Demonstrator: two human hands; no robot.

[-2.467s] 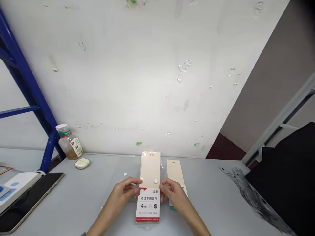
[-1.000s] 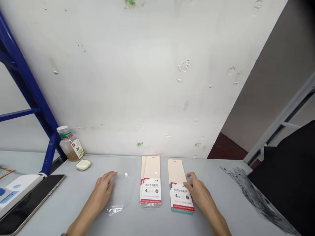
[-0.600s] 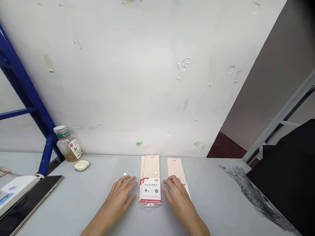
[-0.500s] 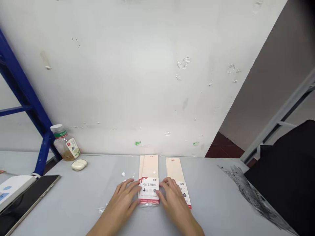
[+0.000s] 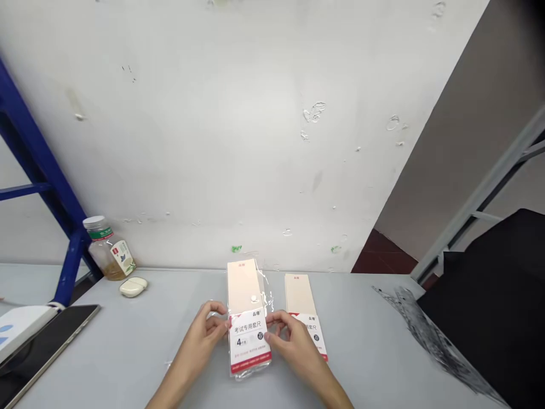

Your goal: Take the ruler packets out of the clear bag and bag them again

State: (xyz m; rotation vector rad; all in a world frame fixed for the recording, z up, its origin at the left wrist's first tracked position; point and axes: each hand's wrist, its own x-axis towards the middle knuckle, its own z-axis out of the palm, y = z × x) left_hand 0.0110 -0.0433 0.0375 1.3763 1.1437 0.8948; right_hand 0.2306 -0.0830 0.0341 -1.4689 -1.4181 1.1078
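Note:
Both my hands hold a cream-and-red packet labelled as an exam ruler set [image 5: 248, 318], sealed in a loose clear plastic sleeve. My left hand [image 5: 200, 335] pinches its left edge, and my right hand [image 5: 289, 335] grips its right edge with the fingertips on the label. A small white dot [image 5: 254, 298] lies on the packet's cream upper part. To the right, a second ruler set packet [image 5: 303, 309] lies flat on the table, partly hidden behind my right hand.
The grey table [image 5: 128, 352] meets a white wall at the back. At the back left stand a glass jar [image 5: 108, 253] and a pale oval object [image 5: 133, 287]. A tablet [image 5: 51, 335] and a white device [image 5: 21, 329] lie at the left. Dark cloth lies at the right.
My hands have closed on the wrapped packet and shifted it left and slightly askew. The plastic sleeve now stands out around its edges, and the view has turned a little.

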